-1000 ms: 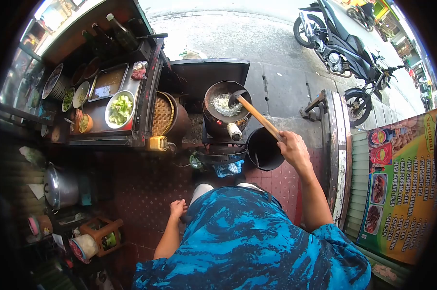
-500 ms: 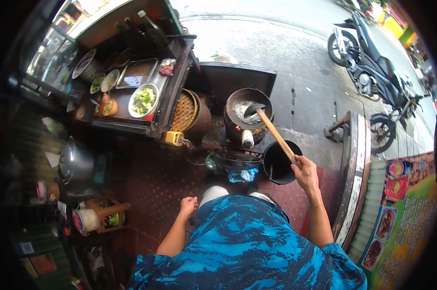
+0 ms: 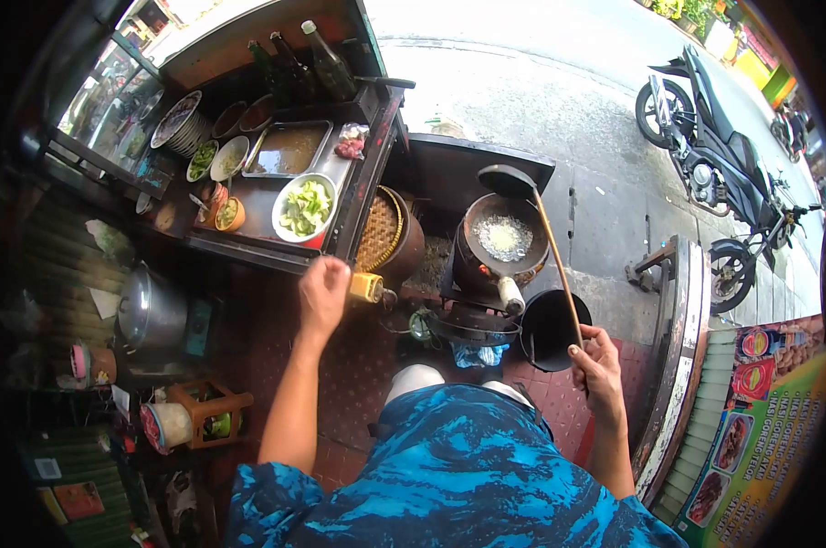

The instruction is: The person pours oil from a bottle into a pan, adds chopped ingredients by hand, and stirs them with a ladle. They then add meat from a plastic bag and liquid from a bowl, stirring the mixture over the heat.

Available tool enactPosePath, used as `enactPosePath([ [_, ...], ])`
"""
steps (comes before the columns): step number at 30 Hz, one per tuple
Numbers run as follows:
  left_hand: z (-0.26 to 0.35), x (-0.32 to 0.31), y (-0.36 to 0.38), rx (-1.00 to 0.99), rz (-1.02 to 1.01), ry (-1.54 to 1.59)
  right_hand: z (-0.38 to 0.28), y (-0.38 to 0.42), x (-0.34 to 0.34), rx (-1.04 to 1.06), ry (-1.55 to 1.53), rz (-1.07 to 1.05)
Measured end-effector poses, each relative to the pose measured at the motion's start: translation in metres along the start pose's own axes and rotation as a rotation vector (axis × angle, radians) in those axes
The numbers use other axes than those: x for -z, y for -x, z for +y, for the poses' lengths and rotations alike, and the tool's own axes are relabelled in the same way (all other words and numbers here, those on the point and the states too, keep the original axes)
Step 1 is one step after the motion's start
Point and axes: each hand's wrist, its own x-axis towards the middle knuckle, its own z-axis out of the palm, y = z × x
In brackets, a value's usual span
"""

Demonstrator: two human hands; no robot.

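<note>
My right hand (image 3: 599, 363) is closed around the long wooden handle of a wok spatula (image 3: 506, 180). Its dark, rounded head is raised over the far rim of the wok (image 3: 531, 224). Pale, frothy food (image 3: 503, 237) bubbles in the wok, which sits on a round stove. My left hand (image 3: 324, 292) is lifted by the cart's front edge with its fingers curled in; whether they hold anything is hidden. Just beyond it stands a white bowl of cut green vegetables (image 3: 305, 208), apart from the hand.
On the cart are a metal tray (image 3: 289, 149), stacked plates (image 3: 180, 119), small bowls and bottles (image 3: 331, 64). A woven lid (image 3: 379, 228) covers a pot beside the stove. A black bucket (image 3: 559, 329) stands near my right hand. A bench (image 3: 682, 320) and motorcycle (image 3: 719, 164) are at right.
My left hand has risen from beside my leg to the cart's edge, fingers curled. My right hand has lifted the spatula out of the wok to above its far rim. The view has shifted slightly.
</note>
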Motion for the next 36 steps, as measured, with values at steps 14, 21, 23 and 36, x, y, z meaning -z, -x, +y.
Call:
enactPosePath([
  [14,-0.078,-0.038,-0.296,-0.513,-0.299,-0.146,0.132,-0.135,-0.210,-0.333,0.050,-0.329],
  [21,-0.115,-0.066,-0.335,-0.654,-0.499,-0.351,0.205,-0.222,-0.237,-0.062,1.058,-0.389],
  [23,-0.115,-0.064,-0.338,-0.497,-0.688,-0.409,0.211,-0.220,-0.233,-0.113,1.065,-0.390],
  [36,-0.111,-0.055,-0.335,-0.677,-0.535,-0.492,0.214,-0.121,-0.167,0.026,0.841,-0.006],
])
